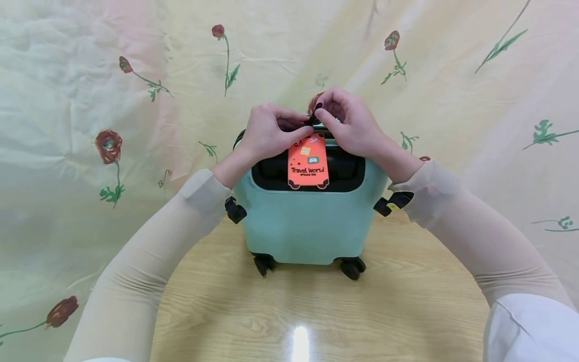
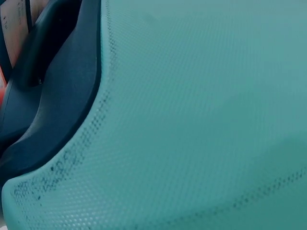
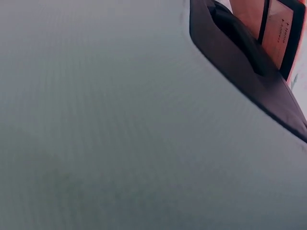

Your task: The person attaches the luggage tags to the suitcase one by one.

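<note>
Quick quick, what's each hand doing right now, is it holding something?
Left hand: closed, pinching the black strap above the orange luggage tag.
Right hand: closed, pinching the same strap.

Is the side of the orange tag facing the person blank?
No, the orange tag bears the dark words "Travel World" and small printed pictures.

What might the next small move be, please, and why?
I'd probably draw the black strap snug with the right hand while the left hand steadies it: both hands pinch it just above the orange tag, which hangs in front of the mint-green suitcase, and whether the strap is fastened cannot be seen.
</note>
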Available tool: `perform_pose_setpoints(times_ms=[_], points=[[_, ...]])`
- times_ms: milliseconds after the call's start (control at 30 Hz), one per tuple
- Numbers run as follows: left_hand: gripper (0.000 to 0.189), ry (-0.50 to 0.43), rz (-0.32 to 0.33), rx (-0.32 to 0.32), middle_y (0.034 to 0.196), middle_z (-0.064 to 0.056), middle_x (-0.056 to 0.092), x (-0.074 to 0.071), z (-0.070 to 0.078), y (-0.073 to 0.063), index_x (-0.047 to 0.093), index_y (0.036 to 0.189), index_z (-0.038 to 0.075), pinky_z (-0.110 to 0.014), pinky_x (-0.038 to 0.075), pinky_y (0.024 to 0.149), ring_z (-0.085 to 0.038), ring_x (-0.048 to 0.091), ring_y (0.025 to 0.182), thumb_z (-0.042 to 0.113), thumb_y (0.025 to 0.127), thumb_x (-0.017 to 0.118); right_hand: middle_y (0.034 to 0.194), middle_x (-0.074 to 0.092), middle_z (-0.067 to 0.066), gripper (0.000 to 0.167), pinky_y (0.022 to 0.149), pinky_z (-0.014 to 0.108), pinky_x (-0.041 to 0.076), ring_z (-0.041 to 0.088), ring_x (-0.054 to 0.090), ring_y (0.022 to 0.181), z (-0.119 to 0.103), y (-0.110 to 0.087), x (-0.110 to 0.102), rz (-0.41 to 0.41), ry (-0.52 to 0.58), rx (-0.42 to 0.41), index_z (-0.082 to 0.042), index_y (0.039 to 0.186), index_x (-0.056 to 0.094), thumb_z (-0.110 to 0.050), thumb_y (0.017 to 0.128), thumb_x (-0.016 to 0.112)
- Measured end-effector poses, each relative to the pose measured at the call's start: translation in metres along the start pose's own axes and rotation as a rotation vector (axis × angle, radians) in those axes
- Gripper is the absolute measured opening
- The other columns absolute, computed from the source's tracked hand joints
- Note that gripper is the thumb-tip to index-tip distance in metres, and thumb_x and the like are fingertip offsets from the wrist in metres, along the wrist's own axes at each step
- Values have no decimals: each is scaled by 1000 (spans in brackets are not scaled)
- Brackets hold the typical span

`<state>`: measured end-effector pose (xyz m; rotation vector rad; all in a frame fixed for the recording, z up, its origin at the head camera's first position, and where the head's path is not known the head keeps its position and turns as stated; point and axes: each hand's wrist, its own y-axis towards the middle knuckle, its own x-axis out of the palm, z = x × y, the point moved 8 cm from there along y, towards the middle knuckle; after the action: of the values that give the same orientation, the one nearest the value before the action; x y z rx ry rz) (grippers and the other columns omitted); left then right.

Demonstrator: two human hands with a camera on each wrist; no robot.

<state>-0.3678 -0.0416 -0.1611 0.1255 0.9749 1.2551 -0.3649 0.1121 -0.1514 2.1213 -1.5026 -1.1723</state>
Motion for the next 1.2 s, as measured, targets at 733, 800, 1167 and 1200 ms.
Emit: perform_pose_setpoints(times_ms=[733, 800, 1167, 1200], points=[[25, -19, -29, 8, 111, -13, 83, 1, 1, -1, 82, 118, 6, -27, 63, 89, -21, 82, 96, 17, 95, 81, 89, 69, -7, 9, 71, 18, 51, 13, 63, 74, 1, -2, -1, 17, -43, 36, 3, 103, 71, -5, 99, 70], [24, -7, -23, 13, 110, -12, 83, 1, 1, -1, 83, 116, 6, -27, 63, 88, -21, 82, 95, 18, 95, 81, 85, 67, -8, 5, 69, 19, 50, 12, 61, 71, 2, -3, -2, 17, -102, 42, -1, 100, 72, -6, 98, 72], [23, 70, -28, -5, 105, -11, 83, 1, 3, 0, 85, 111, 6, -27, 64, 85, -20, 82, 93, 22, 93, 82, 98, 73, -10, 8, 73, 18, 52, 18, 67, 80, 3, -2, -6, 57, -39, 63, -2, 94, 66, -3, 101, 69], [24, 71, -32, -6, 105, -11, 84, 1, 3, 1, 85, 111, 6, -27, 64, 85, -20, 82, 93, 22, 93, 82, 96, 73, -9, 8, 71, 18, 50, 18, 65, 78, 2, -2, -7, 63, -37, 60, -3, 93, 66, -3, 101, 69]])
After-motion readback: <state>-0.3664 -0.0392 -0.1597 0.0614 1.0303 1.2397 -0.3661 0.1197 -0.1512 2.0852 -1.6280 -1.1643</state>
